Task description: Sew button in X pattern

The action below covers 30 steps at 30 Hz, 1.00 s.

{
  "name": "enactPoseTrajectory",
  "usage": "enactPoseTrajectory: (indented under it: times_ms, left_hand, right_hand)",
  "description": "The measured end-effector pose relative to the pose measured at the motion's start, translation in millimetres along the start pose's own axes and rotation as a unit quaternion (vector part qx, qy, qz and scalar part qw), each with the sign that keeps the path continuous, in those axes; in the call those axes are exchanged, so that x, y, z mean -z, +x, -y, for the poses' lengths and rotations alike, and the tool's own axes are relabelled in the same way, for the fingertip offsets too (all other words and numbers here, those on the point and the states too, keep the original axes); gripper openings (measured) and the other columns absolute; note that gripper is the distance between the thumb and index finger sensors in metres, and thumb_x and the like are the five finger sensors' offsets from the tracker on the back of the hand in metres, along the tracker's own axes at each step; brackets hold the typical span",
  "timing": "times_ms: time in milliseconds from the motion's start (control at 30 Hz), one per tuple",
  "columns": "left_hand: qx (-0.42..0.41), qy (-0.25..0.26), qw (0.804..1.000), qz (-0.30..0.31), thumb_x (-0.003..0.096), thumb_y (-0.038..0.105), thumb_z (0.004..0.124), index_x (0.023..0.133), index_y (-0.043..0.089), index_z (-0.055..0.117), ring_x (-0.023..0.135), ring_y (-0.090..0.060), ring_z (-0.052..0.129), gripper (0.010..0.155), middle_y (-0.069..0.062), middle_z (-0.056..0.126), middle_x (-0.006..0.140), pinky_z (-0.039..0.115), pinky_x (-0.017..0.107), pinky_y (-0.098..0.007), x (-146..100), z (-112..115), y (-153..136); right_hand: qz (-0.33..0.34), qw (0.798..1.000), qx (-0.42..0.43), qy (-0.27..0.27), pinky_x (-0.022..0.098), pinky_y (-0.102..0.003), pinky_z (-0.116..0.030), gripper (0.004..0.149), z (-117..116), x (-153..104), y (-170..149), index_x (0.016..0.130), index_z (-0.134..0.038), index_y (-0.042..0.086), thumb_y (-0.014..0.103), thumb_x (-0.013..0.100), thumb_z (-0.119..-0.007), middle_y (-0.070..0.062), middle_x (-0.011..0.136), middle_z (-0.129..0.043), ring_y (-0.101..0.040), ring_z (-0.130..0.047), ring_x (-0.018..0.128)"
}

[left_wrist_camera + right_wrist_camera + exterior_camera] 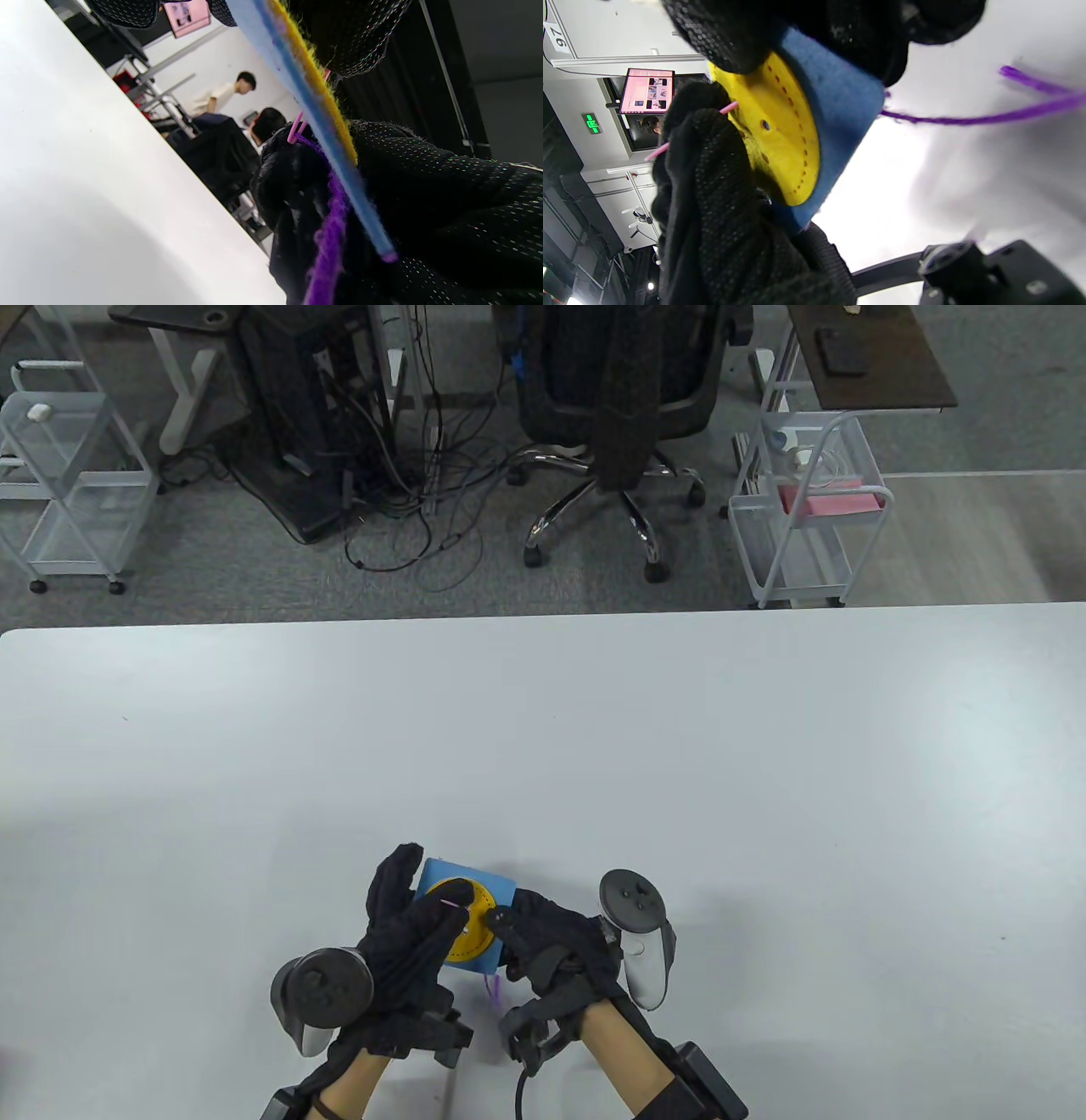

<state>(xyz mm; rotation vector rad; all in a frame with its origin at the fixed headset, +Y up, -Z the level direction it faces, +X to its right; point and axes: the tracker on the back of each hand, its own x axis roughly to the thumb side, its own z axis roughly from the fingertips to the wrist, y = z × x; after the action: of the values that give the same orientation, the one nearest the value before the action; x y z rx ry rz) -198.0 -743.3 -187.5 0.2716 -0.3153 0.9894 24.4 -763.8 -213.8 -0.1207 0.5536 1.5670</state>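
A blue felt square [496,954] with a round yellow button [477,937] on it is held just above the table's near edge. My left hand [416,929] has its thumb over the button and pinches a pink needle [450,905]. In the right wrist view the needle [729,108] sticks out of those fingers at the yellow button [785,140]. My right hand [534,937] grips the felt's right side, and its fingers [840,25] curl over the blue felt [840,101]. Purple yarn [493,988] trails from under the felt; in the left wrist view the yarn [331,237] hangs behind it.
The white table [594,746] stretches wide beyond the hands. Behind its far edge stand an office chair [619,398], wire carts [806,509] and a tangle of cables [407,500] on the floor.
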Motion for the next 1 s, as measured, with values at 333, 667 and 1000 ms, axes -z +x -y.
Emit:
enactPoseTrajectory:
  times_ms: [333, 667, 1000]
  left_hand:
    - [0.001, 0.004, 1.0, -0.003, 0.0573, 0.032, 0.075, 0.09, 0.018, 0.083, 0.094, -0.067, 0.04, 0.036, -0.037, 0.037, 0.111, 0.056, 0.062, -0.071, 0.4, -2.9, -0.2]
    - [-0.011, 0.007, 1.0, -0.009, 0.0575, 0.031, 0.076, 0.09, 0.017, 0.083, 0.094, -0.068, 0.04, 0.036, -0.037, 0.037, 0.111, 0.056, 0.062, -0.071, 1.6, -8.1, -0.3]
    - [-0.029, 0.051, 0.998, -0.015, 0.0581, 0.03, 0.074, 0.09, 0.016, 0.082, 0.094, -0.068, 0.041, 0.036, -0.038, 0.037, 0.111, 0.056, 0.062, -0.071, 3.6, -30.5, -1.4]
  right_hand:
    - [-0.007, 1.0, -0.023, -0.007, 0.041, -0.043, -0.074, 0.042, 1.3, 1.5, -1.1, 0.091, -0.074, 0.015, 0.032, 0.053, -0.074, -0.014, 0.079, -0.083, -0.029, -0.086, 0.055]
    - [-0.019, 0.999, -0.029, -0.008, 0.039, -0.043, -0.074, 0.042, 2.3, 2.5, -2.2, 0.09, -0.074, 0.013, 0.033, 0.053, -0.074, -0.014, 0.076, -0.086, -0.029, -0.088, 0.052]
    - [-0.044, 0.998, -0.035, -0.012, 0.039, -0.043, -0.074, 0.042, 6.4, 5.8, -7.4, 0.091, -0.073, 0.013, 0.032, 0.054, -0.074, -0.014, 0.076, -0.086, -0.029, -0.088, 0.052]
